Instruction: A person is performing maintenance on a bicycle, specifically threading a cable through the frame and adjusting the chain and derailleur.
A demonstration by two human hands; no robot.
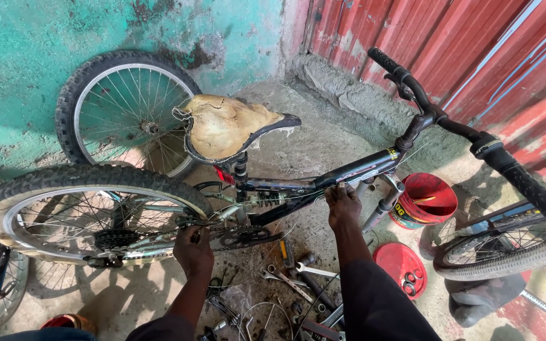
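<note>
A black bicycle [323,183] with a torn, worn saddle [225,126] stands across the view, its rear wheel [90,211] at the left and handlebar [456,126] at the right. My left hand [192,249] is closed near the chain and crank area by the rear wheel, apparently gripping a part there. My right hand [342,202] rests with fingers bent on the frame's down tube near the front fork. A thin cable runs along the frame between the hands.
A loose spoked wheel [124,110] leans on the turquoise wall. A red bucket [426,201] and its red lid [402,268] sit on the ground at right. Wrenches and small tools [285,278] lie below the frame. Another bicycle wheel [507,243] is at right.
</note>
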